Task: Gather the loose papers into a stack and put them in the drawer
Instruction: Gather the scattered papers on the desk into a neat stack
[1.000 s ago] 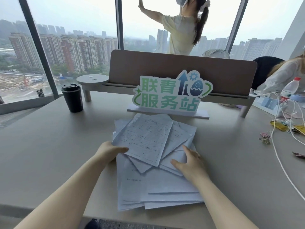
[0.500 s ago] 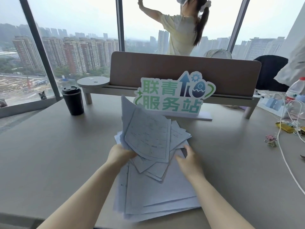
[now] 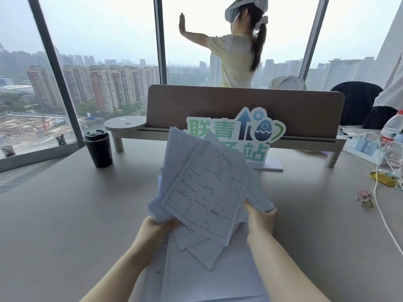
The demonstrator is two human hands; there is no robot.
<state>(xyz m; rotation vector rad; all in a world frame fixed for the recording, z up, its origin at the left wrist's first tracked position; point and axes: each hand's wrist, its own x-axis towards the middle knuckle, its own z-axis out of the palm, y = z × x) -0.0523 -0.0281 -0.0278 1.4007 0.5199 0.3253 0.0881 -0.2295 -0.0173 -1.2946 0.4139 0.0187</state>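
Note:
A loose bundle of white printed papers (image 3: 205,188) is tilted up off the desk, sheets fanned at uneven angles, the top one a printed form. My left hand (image 3: 157,227) grips the bundle's lower left edge. My right hand (image 3: 259,219) holds its lower right edge, thumb on top. More papers (image 3: 209,280) lie flat on the grey desk (image 3: 76,214) under my forearms. No drawer is in view.
A green and white cut-out sign (image 3: 257,136) stands just behind the papers, before a brown desk divider (image 3: 218,105). A black lidded cup (image 3: 98,148) is at the left. Binder clips (image 3: 365,196), white cables (image 3: 379,192) and a bottle (image 3: 391,131) sit right. A person (image 3: 235,51) stands at the window.
Both hands have closed on the upper sheets and raised them from flat on the desk to a steep tilt; the lower sheets stay flat. The camera has tilted upward.

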